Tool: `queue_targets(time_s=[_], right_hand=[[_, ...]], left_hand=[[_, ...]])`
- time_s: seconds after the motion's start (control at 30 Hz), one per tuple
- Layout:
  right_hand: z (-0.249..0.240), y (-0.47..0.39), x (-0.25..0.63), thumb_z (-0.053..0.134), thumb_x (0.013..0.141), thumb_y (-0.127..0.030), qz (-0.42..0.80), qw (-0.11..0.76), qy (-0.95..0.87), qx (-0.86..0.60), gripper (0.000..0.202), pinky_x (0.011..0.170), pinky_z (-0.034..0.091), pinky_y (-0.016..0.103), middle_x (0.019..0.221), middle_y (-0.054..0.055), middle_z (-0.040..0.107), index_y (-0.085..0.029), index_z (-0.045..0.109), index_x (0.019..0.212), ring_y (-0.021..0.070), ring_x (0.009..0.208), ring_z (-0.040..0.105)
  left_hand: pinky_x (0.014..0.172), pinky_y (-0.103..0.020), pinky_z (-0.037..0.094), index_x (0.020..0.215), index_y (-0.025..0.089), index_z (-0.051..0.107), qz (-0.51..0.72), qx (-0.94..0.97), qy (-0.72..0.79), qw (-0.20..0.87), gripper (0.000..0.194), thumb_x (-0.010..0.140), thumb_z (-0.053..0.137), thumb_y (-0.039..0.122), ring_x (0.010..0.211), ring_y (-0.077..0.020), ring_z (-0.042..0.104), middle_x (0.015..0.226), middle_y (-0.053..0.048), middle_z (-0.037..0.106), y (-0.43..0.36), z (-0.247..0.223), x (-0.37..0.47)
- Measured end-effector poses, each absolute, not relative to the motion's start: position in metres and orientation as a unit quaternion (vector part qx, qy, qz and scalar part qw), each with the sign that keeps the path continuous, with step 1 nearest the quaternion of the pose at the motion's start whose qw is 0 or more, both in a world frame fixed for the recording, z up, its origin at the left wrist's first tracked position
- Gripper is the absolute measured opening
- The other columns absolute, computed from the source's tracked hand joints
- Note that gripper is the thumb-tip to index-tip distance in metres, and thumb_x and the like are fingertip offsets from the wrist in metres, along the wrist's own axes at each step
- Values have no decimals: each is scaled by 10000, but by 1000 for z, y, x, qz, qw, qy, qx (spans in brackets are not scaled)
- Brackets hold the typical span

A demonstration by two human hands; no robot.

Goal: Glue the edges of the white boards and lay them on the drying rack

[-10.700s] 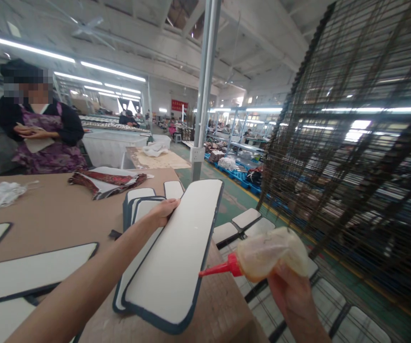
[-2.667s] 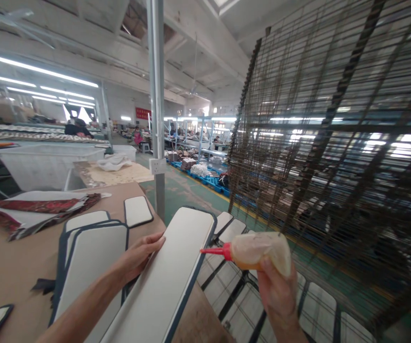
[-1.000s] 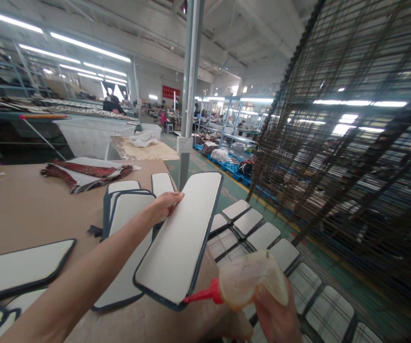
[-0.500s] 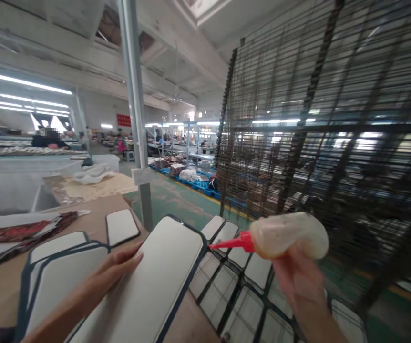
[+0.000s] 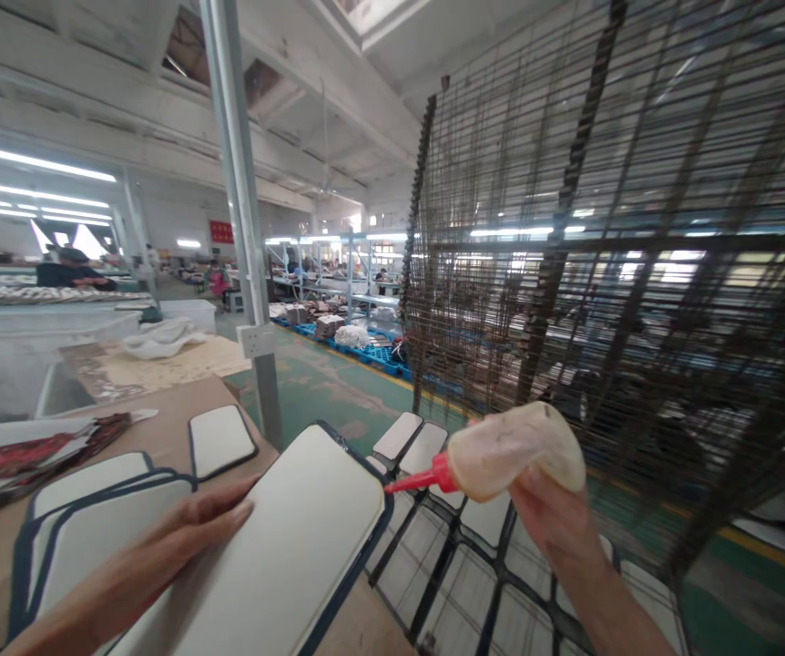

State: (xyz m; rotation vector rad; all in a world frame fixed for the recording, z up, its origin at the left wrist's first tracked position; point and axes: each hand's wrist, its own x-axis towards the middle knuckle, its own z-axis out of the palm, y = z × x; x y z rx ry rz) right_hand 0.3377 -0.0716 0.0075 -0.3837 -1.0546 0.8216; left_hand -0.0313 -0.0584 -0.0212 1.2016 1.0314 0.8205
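Observation:
A white panel with rounded corners and a dark blue edge (image 5: 297, 538) is tilted up in front of me. My left hand (image 5: 219, 519) grips its left side, thumb on the white face. In my right hand (image 5: 553, 501) is a translucent squeeze bottle (image 5: 515, 451), fingers wrapped round it. The bottle's red nozzle (image 5: 420, 476) points left, its tip at the panel's upper right corner. Similar panels (image 5: 112, 538) lie overlapped at the left, and a smaller one (image 5: 221, 442) lies behind my left hand.
A wire rack (image 5: 535, 228) rises at the right, with more panels (image 5: 461, 583) lying on its lower part. A metal post (image 5: 246, 228) stands beyond the brown table (image 5: 167, 437). Patterned red cloth (image 5: 37, 456) lies at the left. A person (image 5: 71, 269) sits far left.
The view has shifted slightly right. The bottle has moved left and a little down relative to the panel, and its nozzle tip now sits lower along the panel's corner.

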Motion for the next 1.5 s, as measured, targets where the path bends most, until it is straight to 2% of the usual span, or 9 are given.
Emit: queue_targets(time_s=[0.3, 0.43, 0.67, 0.83, 1.0, 1.2, 1.3, 1.4, 1.5], right_hand=[[-29, -84, 306, 849, 607, -427, 461, 768, -383, -225, 535, 921, 504, 489, 964, 90, 737, -262, 693, 1091, 324, 938, 676], [-19, -78, 316, 860, 586, -405, 378, 832, -327, -243, 527, 843, 543, 436, 886, 52, 744, -280, 694, 1070, 288, 865, 683], [-37, -61, 342, 880, 558, -269, 296, 800, -416, -315, 512, 804, 531, 355, 937, 33, 712, -245, 677, 1027, 234, 856, 649], [-58, -55, 378, 874, 581, -277, 224, 812, -403, -358, 512, 785, 515, 295, 925, 12, 703, -226, 660, 1044, 190, 829, 636], [-67, -59, 412, 874, 583, -301, 215, 813, -397, -368, 528, 783, 526, 312, 939, 28, 706, -218, 660, 1058, 204, 834, 647], [-116, -110, 408, 862, 588, -328, 320, 779, -380, -384, 554, 776, 558, 361, 969, 68, 724, -246, 654, 1095, 272, 878, 681], [-134, -130, 406, 849, 557, -434, 377, 758, -389, -363, 582, 731, 573, 421, 917, 79, 729, -259, 665, 1082, 320, 823, 691], [-118, -116, 429, 873, 552, -348, 342, 766, -382, -388, 535, 745, 572, 402, 953, 70, 725, -253, 678, 1042, 301, 849, 681], [-86, -85, 469, 879, 549, -341, 224, 832, -330, -385, 507, 767, 554, 367, 884, 38, 715, -213, 674, 995, 241, 795, 657]], left_hand=[[695, -290, 568, 1210, 216, 655, 415, 440, 449, 658, 615, 639, 810, 385, 885, -285, 714, 1020, -65, 760, -29, -39, -11], [649, -292, 558, 1147, 160, 680, 446, 428, 447, 646, 612, 600, 833, 388, 781, -264, 724, 925, -91, 773, -5, -60, 21], [558, -265, 497, 1136, 135, 683, 428, 451, 406, 669, 661, 555, 847, 405, 635, -227, 695, 785, -72, 771, 19, -75, 100], [636, -265, 512, 1132, 154, 683, 390, 448, 364, 717, 612, 589, 834, 393, 705, -215, 698, 856, -72, 768, 18, -73, 136], [681, -251, 512, 1169, 171, 667, 338, 478, 293, 756, 595, 602, 826, 260, 860, -237, 697, 964, -83, 757, 12, -67, 157], [616, -259, 515, 1253, 146, 604, 341, 464, 362, 732, 780, 516, 856, 196, 836, -262, 704, 885, -91, 767, 23, -65, 176], [616, -249, 514, 1272, 130, 586, 352, 467, 386, 713, 842, 481, 869, 186, 844, -261, 702, 850, -89, 768, 28, -67, 190], [633, -248, 517, 1281, 134, 581, 344, 477, 384, 711, 841, 491, 866, 196, 841, -252, 700, 861, -82, 769, 26, -69, 210], [657, -256, 521, 1259, 145, 603, 318, 496, 358, 725, 758, 547, 847, 236, 800, -234, 702, 906, -81, 766, 19, -68, 234]])
